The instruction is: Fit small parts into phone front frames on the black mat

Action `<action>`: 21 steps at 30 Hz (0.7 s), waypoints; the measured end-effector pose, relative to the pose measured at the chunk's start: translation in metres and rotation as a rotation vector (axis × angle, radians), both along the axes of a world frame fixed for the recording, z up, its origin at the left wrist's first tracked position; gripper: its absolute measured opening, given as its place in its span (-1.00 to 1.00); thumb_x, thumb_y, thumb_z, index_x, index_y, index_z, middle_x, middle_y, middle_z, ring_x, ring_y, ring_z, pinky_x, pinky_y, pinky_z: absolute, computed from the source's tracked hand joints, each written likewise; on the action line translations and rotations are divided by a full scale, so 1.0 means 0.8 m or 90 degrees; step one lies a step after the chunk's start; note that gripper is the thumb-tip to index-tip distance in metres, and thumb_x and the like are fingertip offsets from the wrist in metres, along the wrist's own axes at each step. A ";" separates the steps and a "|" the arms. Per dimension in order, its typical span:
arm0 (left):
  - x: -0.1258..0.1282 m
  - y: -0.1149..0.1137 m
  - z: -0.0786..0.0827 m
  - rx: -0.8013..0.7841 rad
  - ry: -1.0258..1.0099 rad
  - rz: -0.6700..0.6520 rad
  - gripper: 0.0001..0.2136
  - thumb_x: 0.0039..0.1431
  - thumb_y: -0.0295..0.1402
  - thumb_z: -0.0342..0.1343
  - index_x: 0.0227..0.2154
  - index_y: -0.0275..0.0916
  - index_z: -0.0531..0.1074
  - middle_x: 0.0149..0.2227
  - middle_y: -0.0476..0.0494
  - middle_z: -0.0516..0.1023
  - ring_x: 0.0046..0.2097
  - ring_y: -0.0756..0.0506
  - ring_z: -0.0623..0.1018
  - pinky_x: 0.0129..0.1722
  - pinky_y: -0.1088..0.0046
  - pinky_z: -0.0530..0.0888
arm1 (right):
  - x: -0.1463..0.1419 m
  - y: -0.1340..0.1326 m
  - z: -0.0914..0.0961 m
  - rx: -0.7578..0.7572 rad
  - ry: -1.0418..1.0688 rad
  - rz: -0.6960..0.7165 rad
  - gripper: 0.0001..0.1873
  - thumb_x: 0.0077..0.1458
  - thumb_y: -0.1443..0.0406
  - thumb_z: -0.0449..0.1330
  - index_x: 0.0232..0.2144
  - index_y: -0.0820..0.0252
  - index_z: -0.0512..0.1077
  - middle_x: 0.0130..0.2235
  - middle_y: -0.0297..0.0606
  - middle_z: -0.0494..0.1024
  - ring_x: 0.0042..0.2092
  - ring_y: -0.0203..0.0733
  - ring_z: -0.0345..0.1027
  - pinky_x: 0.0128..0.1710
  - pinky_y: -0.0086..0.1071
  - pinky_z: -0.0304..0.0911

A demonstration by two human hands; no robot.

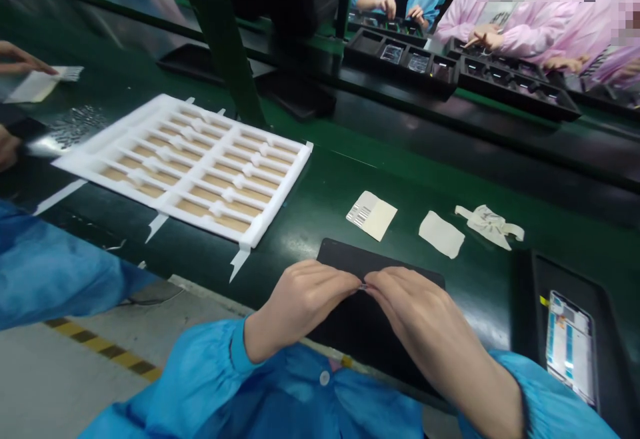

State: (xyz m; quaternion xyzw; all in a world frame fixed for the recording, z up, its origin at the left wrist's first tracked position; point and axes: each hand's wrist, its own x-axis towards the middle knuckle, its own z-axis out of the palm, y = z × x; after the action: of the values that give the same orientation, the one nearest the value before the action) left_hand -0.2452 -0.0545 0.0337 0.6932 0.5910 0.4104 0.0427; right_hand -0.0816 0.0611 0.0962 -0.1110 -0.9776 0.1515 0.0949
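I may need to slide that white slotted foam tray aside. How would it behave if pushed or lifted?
The white foam tray looks light for its size, so it would probably slide easily on the smooth green bench. Its thin ribs and open slots suggest it may flex if lifted by one corner. The small edge tabs look easily snapped.

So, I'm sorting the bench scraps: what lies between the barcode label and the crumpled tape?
In the head view, a plain pale paper piece lies between the barcode label and the crumpled tape.

The flat black panel (350,259) lies on the green bench right in front of you, at six o'clock, its far corner pointing towards twelve. Your fingertips pinch a tiny clear piece (364,286) just above its near half.
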 end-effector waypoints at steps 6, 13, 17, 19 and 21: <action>-0.004 -0.001 -0.004 0.061 0.107 -0.014 -0.81 0.36 -0.53 0.00 -0.05 -0.31 0.45 -0.10 -0.12 0.63 -0.18 -0.03 0.62 -0.30 0.43 0.46 | 0.000 -0.001 -0.001 0.007 -0.009 -0.007 -0.76 0.26 0.51 -0.04 -0.18 0.30 0.41 -0.30 -0.12 0.52 -0.29 -0.07 0.41 -0.33 -0.23 0.38; -0.006 0.005 0.000 0.113 0.187 -0.007 -0.82 0.36 -0.53 -0.01 -0.10 -0.35 0.47 -0.14 -0.17 0.64 -0.25 -0.02 0.62 -0.35 0.45 0.49 | 0.011 0.001 -0.013 -0.079 -0.004 -0.034 -0.81 0.30 0.47 0.03 -0.10 0.24 0.39 -0.21 -0.17 0.52 -0.22 -0.13 0.40 -0.20 -0.24 0.39; -0.005 0.005 0.001 0.133 0.196 -0.014 -0.83 0.34 -0.54 0.01 -0.14 -0.36 0.49 -0.16 -0.15 0.65 -0.25 -0.03 0.63 -0.35 0.46 0.51 | 0.022 -0.003 -0.030 -0.042 0.114 -0.058 -0.77 0.28 0.46 0.11 -0.02 0.25 0.38 -0.04 -0.13 0.52 -0.05 -0.13 0.39 -0.06 -0.24 0.36; -0.004 0.004 -0.001 0.142 0.191 -0.019 -0.82 0.34 -0.54 0.00 -0.15 -0.35 0.50 -0.17 -0.14 0.65 -0.23 -0.03 0.63 -0.33 0.47 0.52 | 0.030 -0.007 -0.039 0.017 0.156 -0.048 -0.70 0.25 0.49 0.14 0.02 0.28 0.40 0.08 -0.07 0.47 0.06 -0.06 0.35 0.03 -0.16 0.30; -0.003 0.002 -0.004 0.149 0.178 -0.019 -0.82 0.34 -0.54 -0.01 -0.16 -0.35 0.50 -0.18 -0.13 0.65 -0.22 -0.03 0.63 -0.32 0.48 0.52 | 0.038 -0.013 -0.048 0.064 0.163 -0.018 -0.64 0.24 0.53 0.12 0.08 0.33 0.39 0.15 -0.02 0.42 0.12 0.00 0.30 0.09 -0.09 0.25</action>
State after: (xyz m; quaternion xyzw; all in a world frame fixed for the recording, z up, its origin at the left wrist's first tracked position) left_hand -0.2474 -0.0525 0.0306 0.7526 0.5287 0.3752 -0.1149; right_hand -0.0516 0.0510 0.0575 -0.0998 -0.9623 0.1135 0.2263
